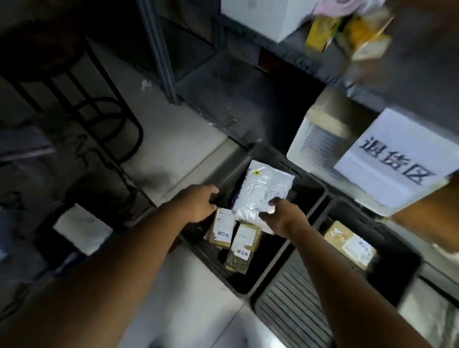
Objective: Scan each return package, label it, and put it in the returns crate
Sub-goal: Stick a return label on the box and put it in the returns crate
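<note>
The returns crate [229, 175] is a dark, rigid plastic bin with straight walls and rounded corners, standing on pale glossy floor tile [196, 152]. Inside it, the white mailer [264, 188] is a flat, crinkled poly bag with a printed label, tilted against the crate's far-left corner. Two brown cardboard parcels [222, 227] lie below it at the 6 o'clock end of the crate, each carrying white stickers. The mailer sits at 11 o'clock from the right grip [281, 217] and at 2 o'clock from the left grip [198, 203]. The right grip is closed on the mailer's near edge, with fingers on top and the thumb against the edge. The left grip is curled over the crate's left rim, at 9 o'clock from the right grip. A second dark crate [396, 271] with a slatted floor stands touching the first at 3 o'clock and holds one cardboard box [350, 243]. A white paper sign [399, 161] with handwritten black characters hangs at 1 o'clock. A round-seated stool [47, 62] with a black metal frame stands at 10 o'clock.
</note>
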Available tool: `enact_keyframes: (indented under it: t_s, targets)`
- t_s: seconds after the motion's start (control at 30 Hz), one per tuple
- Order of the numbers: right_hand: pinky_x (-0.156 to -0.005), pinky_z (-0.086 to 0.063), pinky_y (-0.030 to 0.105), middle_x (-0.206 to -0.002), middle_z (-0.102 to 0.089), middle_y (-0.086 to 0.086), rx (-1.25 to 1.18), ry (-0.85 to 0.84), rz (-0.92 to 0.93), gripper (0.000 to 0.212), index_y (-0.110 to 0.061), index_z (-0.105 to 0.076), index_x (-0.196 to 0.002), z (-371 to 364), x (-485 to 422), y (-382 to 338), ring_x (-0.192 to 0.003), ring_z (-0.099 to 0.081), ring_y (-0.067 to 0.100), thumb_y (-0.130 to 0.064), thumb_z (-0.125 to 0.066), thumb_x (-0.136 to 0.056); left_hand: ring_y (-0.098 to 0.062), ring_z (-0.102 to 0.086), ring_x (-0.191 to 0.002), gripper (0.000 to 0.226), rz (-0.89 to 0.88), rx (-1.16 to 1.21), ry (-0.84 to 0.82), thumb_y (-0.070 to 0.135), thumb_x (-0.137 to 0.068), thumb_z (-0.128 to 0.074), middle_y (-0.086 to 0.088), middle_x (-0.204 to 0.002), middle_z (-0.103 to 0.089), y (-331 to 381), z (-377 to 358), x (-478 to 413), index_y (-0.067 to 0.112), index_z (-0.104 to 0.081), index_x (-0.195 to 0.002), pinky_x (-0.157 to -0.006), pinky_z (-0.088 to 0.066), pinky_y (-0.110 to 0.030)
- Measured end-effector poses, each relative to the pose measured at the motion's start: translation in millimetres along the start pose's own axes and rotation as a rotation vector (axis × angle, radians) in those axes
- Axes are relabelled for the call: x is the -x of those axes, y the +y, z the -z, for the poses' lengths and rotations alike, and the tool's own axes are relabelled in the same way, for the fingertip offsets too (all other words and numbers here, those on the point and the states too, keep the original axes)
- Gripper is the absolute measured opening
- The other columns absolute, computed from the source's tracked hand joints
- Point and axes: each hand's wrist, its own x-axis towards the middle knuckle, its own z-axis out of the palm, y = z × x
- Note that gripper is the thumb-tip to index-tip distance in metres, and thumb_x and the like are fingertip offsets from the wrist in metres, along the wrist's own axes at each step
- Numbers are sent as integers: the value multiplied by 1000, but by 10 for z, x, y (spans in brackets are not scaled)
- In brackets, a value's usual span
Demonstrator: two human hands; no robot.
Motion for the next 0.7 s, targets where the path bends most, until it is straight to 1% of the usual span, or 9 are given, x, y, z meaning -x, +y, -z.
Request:
enact_keyframes:
  t_s: [0.1,0.23,0.27,0.33,0.37,0.47,0.57,0.63,0.7]
  targets:
    - [-103,-42,35,-142,-53,10,18,21,-3,58,-17,-44,-144,875,854,-213,-128,-51,31,-44,-56,-94,-27,-55,-121,53,-50,-84,-7,30,-94,-59,-10,-139,-54,701,818,721,28,-41,-144,-102,-46,-38]
    - [-94,-46,37,-130,-61,9,32,84,6,49,-19,-55,-131,1911,1883,-352,-118,-58,29,-47,-57,-91,-27,-54,-122,53,-142,-185,-10,34,-94,-57,-9,-140,-53,1536,1698,1527,27,-41,-143,-102,-46,-40]
    - [-94,-46,36,-131,-60,9,39,106,4,50,-18,-54,-132,2147,2113,-369,-118,-57,29,-48,-57,-91,-27,-54,-122,52,-166,-203,-1,35,-94,-57,-9,-139,-54,1708,1873,1679,27,-41,-143,-102,-45,-39]
    - [-98,-45,36,-136,-56,11,44,141,-19,53,-17,-50,-137,2540,2523,-368,-123,-54,30,-47,-57,-93,-27,-53,-123,51,-202,-233,13,35,-95,-56,-8,-139,-53,2008,2152,1941,27,-42,-143,-102,-44,-35]
    - [-100,-43,35,-140,-53,12,46,157,-26,55,-16,-48,-139,2699,2701,-352,-127,-51,30,-45,-57,-93,-26,-52,-123,51,-222,-235,24,35,-94,-56,-7,-139,-53,2151,2271,2055,27,-42,-143,-102,-43,-35]
    - [-105,-38,33,-147,-47,11,30,220,-53,59,-14,-45,-143,3070,3201,-288,-133,-46,29,-43,-58,-94,-27,-53,-123,51,-294,-232,65,36,-92,-58,-6,-140,-53,2489,2500,2295,27,-45,-140,-101,-45,-38]
    - [-102,-39,30,-144,-50,10,-42,261,-88,58,-14,-46,-142,3329,3715,-180,-130,-50,29,-41,-61,-94,-28,-56,-119,51,-381,-245,73,37,-89,-60,-5,-137,-56,2800,2592,2461,26,-48,-137,-99,-47,-38]
    - [-100,-41,30,-142,-53,10,-88,315,-122,57,-14,-48,-141,3440,4084,-50,-127,-52,29,-40,-62,-93,-27,-59,-114,48,-454,-254,47,35,-88,-62,-5,-131,-59,3042,2574,2542,26,-51,-134,-94,-49,-36]
    - [-99,-42,31,-140,-56,9,-128,388,-176,56,-15,-50,-139,3494,4491,113,-125,-54,28,-42,-63,-91,-27,-60,-110,42,-544,-309,5,32,-88,-63,-5,-128,-61,3351,2530,2665,23,-55,-127,-92,-49,-36]
